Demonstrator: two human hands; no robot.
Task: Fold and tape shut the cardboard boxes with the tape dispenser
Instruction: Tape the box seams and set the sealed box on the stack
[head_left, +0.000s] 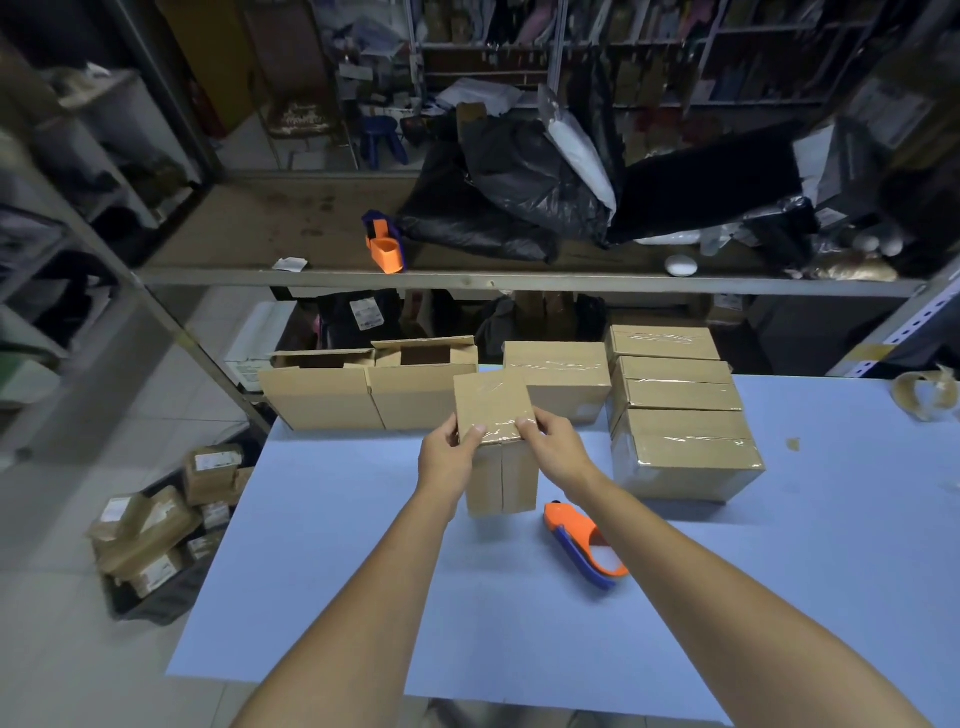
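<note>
Two bare forearms reach out over a blue table. An orange and blue dispenser lies on its side on the table, just right of the box and under the right forearm, with neither hand on it.

The left hand and right hand both grip a small box at its near top edge. The thumbs press on the taped upper face and the fingers curl down the sides. The face toward the person shows a bare centre seam. Its lower end is down at the table; I cannot tell whether it rests there.

To the right, touching each other, taped boxes stand in a row running away from the person. Another taped box stands behind the held one. Left of that, two open boxes stand side by side at the table's far edge, flaps up.

A crate of parcels sits on the floor to the left. Beyond the table, a shelf bears a second dispenser and black bags.
</note>
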